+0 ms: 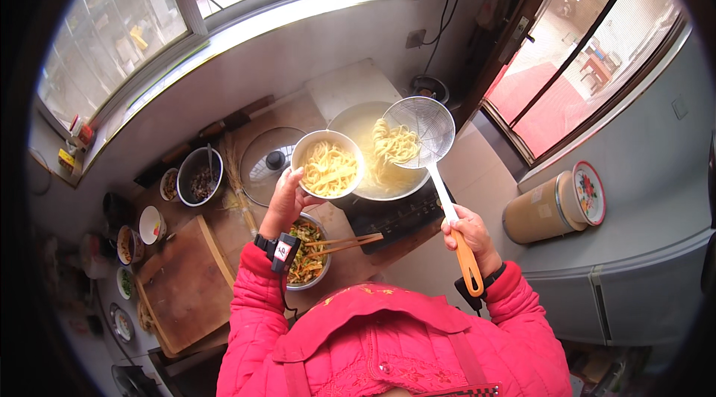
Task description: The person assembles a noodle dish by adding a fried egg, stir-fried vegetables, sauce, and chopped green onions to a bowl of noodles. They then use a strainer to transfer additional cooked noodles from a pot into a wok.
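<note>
My left hand (286,198) grips a white bowl (297,146) by its left side; cooked noodles (330,169) fill it. In my right hand (472,232) is the orange-and-white handle of a wire-mesh skimmer (439,127). A clump of noodles (394,142) lies on the skimmer's left part and hangs over its edge. Beneath both is a wide pot (386,194) of cloudy, steaming liquid on a black induction cooker (386,222). The bowl overlaps the pot's left rim in view. Below my left hand stands a metal bowl of shredded vegetables (305,263) with wooden chopsticks (352,241) across it.
A glass lid (257,168) lies left of the pot, beside a straw brush (238,190). Further left are a metal basin (190,195) with a spoon, small bowls (152,225) and a wooden cutting board (187,285). A cylindrical container (537,209) stands right, near a screen door (593,45).
</note>
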Demonstrator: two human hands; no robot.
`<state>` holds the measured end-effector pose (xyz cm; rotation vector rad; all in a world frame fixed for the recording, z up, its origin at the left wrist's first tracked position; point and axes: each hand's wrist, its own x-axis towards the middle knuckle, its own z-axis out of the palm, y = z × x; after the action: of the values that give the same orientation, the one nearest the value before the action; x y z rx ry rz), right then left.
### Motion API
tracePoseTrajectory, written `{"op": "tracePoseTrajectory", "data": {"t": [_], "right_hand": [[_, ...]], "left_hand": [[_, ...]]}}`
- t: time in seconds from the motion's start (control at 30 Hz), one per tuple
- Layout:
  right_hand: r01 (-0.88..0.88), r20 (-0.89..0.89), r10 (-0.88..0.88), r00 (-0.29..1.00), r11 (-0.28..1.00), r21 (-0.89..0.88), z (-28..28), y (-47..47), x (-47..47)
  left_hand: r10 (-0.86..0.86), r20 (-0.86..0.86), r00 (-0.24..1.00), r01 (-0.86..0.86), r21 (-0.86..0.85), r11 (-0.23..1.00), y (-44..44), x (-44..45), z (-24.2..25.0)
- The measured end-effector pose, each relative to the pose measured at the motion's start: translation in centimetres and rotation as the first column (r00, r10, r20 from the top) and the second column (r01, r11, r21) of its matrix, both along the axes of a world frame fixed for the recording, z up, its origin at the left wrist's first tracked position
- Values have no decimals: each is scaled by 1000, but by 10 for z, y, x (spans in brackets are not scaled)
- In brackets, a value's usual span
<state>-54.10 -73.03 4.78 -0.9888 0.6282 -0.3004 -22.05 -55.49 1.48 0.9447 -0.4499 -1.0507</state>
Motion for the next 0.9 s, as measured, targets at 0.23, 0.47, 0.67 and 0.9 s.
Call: {"op": "tracePoseTrajectory", "data": {"t": [0.23,0.47,0.67,0.9], "right_hand": [[-2,39,0,999,998,55,0,-3,-1],[-17,138,14,990,1000,23,46,-4,1],[-106,168,131,977,983,-147,76,8,5],[-399,-341,212,916,379,-835,32,20,16]], "left_hand": [[31,-6,999,-31,15,999,-7,2,-4],[37,52,998,-40,75,996,-27,10,-5],[91,41,995,-95,101,990,-53,2,-9],[-14,-110,994,13,-8,1000,-61,-15,-12]]}}
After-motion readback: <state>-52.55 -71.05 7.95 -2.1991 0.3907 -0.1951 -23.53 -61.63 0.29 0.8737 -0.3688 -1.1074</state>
